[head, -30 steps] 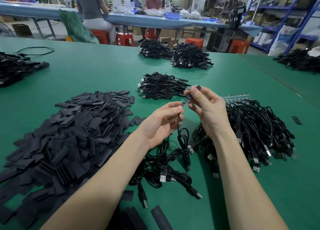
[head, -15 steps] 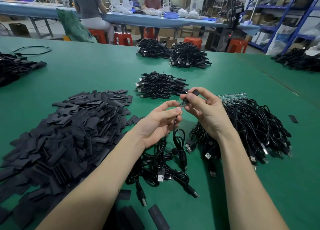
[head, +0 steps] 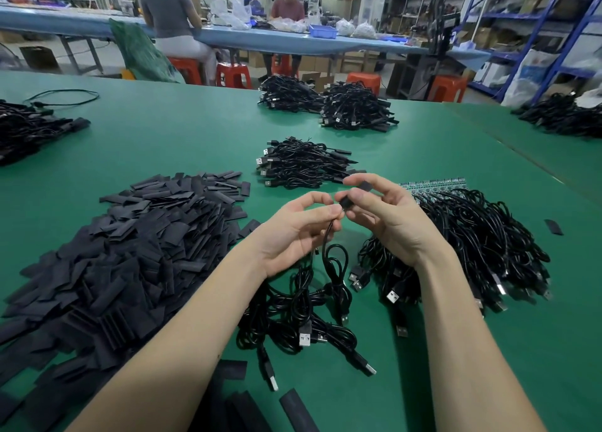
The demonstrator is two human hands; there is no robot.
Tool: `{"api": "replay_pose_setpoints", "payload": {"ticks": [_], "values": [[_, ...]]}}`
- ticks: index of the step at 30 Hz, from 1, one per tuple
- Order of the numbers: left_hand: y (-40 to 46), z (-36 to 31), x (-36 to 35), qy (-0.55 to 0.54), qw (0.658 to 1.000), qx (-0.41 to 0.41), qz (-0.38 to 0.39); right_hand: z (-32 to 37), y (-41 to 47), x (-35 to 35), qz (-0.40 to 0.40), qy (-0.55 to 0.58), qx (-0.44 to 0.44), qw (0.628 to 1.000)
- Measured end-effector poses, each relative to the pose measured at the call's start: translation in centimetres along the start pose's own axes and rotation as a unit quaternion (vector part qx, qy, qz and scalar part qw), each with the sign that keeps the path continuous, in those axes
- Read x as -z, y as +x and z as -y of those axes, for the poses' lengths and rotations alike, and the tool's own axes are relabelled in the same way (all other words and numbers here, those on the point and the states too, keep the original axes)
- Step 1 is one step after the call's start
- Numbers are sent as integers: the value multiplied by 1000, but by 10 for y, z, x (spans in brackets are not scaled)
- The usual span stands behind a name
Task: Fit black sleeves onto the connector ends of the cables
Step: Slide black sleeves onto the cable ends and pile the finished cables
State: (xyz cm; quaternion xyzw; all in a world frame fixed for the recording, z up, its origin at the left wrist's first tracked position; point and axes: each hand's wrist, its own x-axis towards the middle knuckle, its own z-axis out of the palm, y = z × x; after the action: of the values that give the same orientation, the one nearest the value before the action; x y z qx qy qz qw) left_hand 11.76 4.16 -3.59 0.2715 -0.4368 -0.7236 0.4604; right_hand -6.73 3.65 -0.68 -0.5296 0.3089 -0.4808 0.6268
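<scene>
While both forearms reach in from the 6 o'clock edge of the green table, your hands meet just above its middle. Your left hand lies palm up, thumb and forefinger curled and pinching the thin black cable right behind its connector end; the remaining fingers curl loosely below. Your right hand faces it from 3 o'clock, thumb and forefinger pinching a black sleeve at that connector end. Whether the sleeve is already over the connector cannot be told. A second dark piece shows between the upper fingers of the same hand.

The held cable hangs down in a coiled loop toward a small tangle of cables at 6 o'clock. A large heap of loose sleeves spreads at 9 o'clock, a bigger cable pile sits at 3 o'clock, and another bundle lies at 12 o'clock. Beyond the table's far edge, two people sit at a blue bench.
</scene>
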Motion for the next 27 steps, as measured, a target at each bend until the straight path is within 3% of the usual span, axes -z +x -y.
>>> {"api": "replay_pose_setpoints", "payload": {"ticks": [5, 8, 16, 27], "values": [[1, -9, 0, 228, 965, -112, -58, -3, 4, 3, -70, 9, 6, 997], [2, -11, -1, 298, 940, -155, -55, -3, 6, 5, -109, 15, 0, 994], [4, -8, 2, 360, 905, -214, -73, -5, 9, 6, -136, 49, -29, 989], [4, -4, 1, 347, 895, -253, -118, -8, 14, 0, -157, 75, -32, 984]]}}
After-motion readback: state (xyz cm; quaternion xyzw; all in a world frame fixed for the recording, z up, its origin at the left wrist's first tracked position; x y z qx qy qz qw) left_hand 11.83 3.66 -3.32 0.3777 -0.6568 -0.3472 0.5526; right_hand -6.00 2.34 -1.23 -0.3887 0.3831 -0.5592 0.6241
